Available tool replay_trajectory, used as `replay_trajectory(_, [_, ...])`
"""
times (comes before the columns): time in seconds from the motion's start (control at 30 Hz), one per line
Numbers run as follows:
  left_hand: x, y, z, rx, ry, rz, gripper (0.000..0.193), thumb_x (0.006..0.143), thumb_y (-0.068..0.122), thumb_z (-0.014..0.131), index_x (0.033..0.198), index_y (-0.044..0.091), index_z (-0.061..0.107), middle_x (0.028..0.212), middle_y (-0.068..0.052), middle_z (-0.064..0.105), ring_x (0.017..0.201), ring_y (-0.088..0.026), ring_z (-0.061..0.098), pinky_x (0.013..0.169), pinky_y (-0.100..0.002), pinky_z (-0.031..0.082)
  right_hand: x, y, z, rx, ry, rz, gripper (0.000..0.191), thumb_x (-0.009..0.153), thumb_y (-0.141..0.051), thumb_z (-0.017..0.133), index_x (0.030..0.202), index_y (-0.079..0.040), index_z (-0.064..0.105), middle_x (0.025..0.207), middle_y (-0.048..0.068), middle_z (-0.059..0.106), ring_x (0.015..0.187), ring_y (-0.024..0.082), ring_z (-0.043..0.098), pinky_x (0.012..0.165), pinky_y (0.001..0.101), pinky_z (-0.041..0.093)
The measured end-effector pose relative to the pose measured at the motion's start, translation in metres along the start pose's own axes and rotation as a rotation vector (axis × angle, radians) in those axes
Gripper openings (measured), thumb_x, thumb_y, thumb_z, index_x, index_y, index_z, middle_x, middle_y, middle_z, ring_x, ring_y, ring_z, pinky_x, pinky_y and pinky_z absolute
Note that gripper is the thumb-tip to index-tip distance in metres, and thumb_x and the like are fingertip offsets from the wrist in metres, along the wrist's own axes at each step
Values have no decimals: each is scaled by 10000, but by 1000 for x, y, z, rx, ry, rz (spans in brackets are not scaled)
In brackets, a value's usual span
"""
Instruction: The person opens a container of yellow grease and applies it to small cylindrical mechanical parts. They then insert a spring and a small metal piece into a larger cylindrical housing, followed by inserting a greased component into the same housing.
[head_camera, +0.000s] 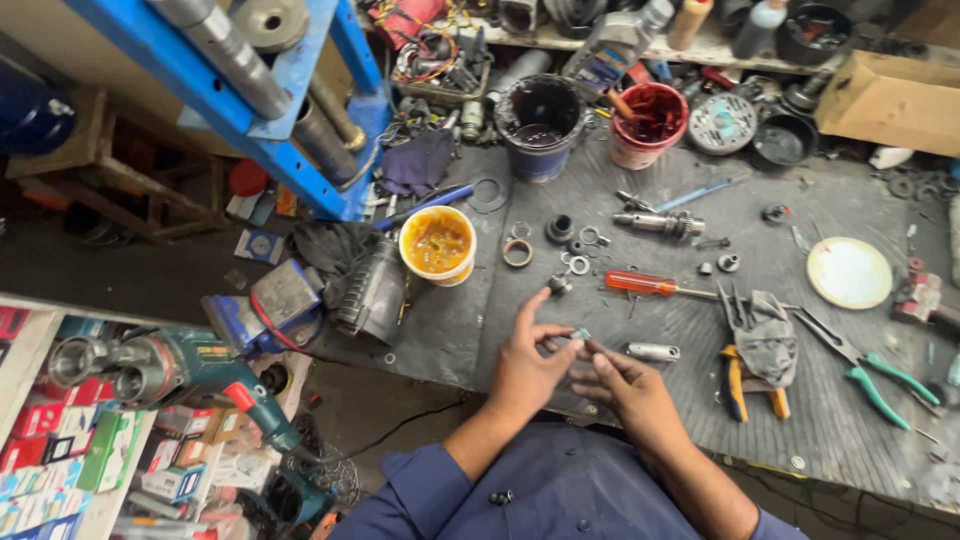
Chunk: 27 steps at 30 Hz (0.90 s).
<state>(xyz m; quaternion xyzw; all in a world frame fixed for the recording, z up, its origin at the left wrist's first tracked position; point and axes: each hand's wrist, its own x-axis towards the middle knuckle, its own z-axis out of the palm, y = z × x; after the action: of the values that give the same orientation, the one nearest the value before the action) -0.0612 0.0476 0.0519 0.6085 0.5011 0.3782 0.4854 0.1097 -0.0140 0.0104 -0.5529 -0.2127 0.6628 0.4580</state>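
Observation:
Over the near edge of a dark rubber mat (800, 200), my left hand (528, 368) and my right hand (625, 385) meet, both pinching one small metal part (580, 335) between their fingertips. The part is tiny and mostly hidden by the fingers. A short metal cylinder (653, 351) lies just right of my right hand. Beyond my hands lie several small rings and washers (578, 263), an orange-handled screwdriver (642, 284) and a steel shaft (660, 222).
A tub of yellow grease (437, 245) stands left of the rings. Behind are a dark bucket (540, 125) and a red tub (650, 122). Green-handled pliers (875, 375), orange-handled pliers under a rag (765, 335) and a white lid (849, 272) lie right. A green drill (190, 365) rests at left.

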Motion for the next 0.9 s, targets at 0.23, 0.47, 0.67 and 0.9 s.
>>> replay_trajectory(0.23, [-5, 26, -41, 435, 92, 519, 645, 914, 172, 736, 1490, 88, 458, 1196, -88, 723, 1087, -296, 660, 989, -424, 498, 14, 6, 13, 326, 29, -26, 477, 960, -216, 612, 1340, 71, 585, 1138, 122, 716, 959, 216, 720, 872, 363, 588])
replay_trajectory(0.47, [53, 25, -136, 990, 320, 323, 647, 722, 487, 834, 1204, 90, 663, 1500, -268, 408, 1403, -469, 328, 1130, -736, 102, 9, 16, -4, 195, -71, 88, 504, 959, -211, 624, 1403, 28, 609, 967, 54, 678, 868, 158, 646, 826, 322, 572])
replay_trajectory(0.67, [72, 17, -123, 1056, 128, 210, 573, 689, 520, 854, 1060, 103, 726, 1536, -196, 407, 1465, -420, 272, 1144, -750, 18, 3, 17, -15, 19, -60, -12, 501, 906, -92, 687, 1383, 41, 613, 974, 88, 704, 884, 166, 685, 861, 331, 588])
replay_trajectory(0.9, [71, 13, -125, 883, 135, 165, 496, 714, 491, 846, 1022, 115, 742, 1504, -130, 457, 1450, -350, 310, 1168, -730, 33, -17, -4, -19, -18, 33, 10, 481, 880, -29, 689, 1346, 65, 619, 1019, 156, 765, 953, 222, 737, 884, 330, 590])
